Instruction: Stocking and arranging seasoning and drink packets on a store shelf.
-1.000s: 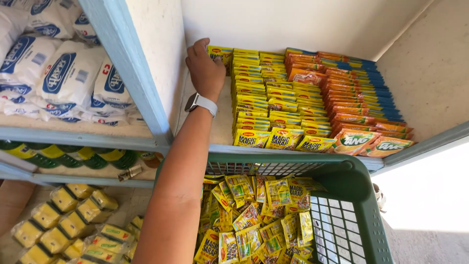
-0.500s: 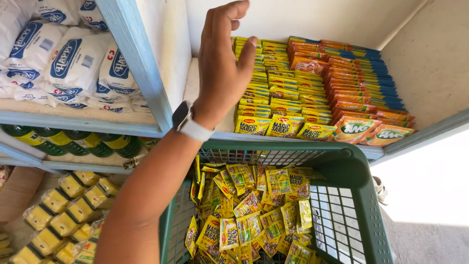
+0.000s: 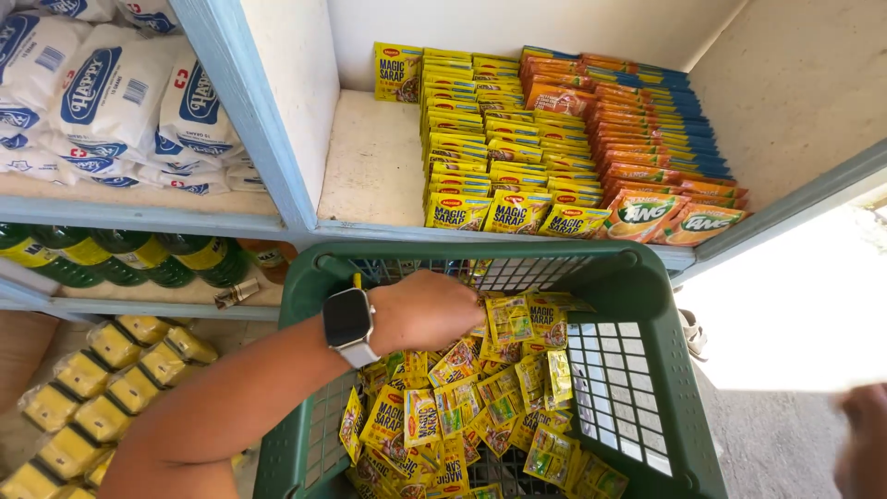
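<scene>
**A:** The fingers [image 3: 467, 300] of the left hand [image 3: 427, 310] are curled downward into the heap of yellow seasoning sachets [image 3: 462, 397], tips buried among them. Whether they pinch one packet or several, I cannot tell; the knuckles hide the grip.

**B:** And where do those sachets lie?

**A:** Loose in the green plastic basket [image 3: 647, 277], piled toward its left and middle. The hand sits at the upper edge of the pile, close to the basket's far rim. A smartwatch [image 3: 349, 323] with a pale band is on that wrist.

**B:** The other hand?

**A:** Only a blurred sliver of the right hand [image 3: 864, 444] shows at the lower right edge, well apart from the basket. Its fingers cannot be made out.

**B:** What is above the basket?

**A:** A shelf [image 3: 370, 176] with pale blue edging. Matching yellow sachets stand in neat rows [image 3: 480, 139] on it, with orange drink-mix packets [image 3: 647, 139] just beside them on the right. The left part of that shelf is bare.

**B:** And to the left?

**A:** White bags with blue print [image 3: 102, 92] in the neighbouring compartment, green bottles [image 3: 102, 259] lying one level lower, and yellow-topped packs [image 3: 102, 379] beneath those.
</scene>
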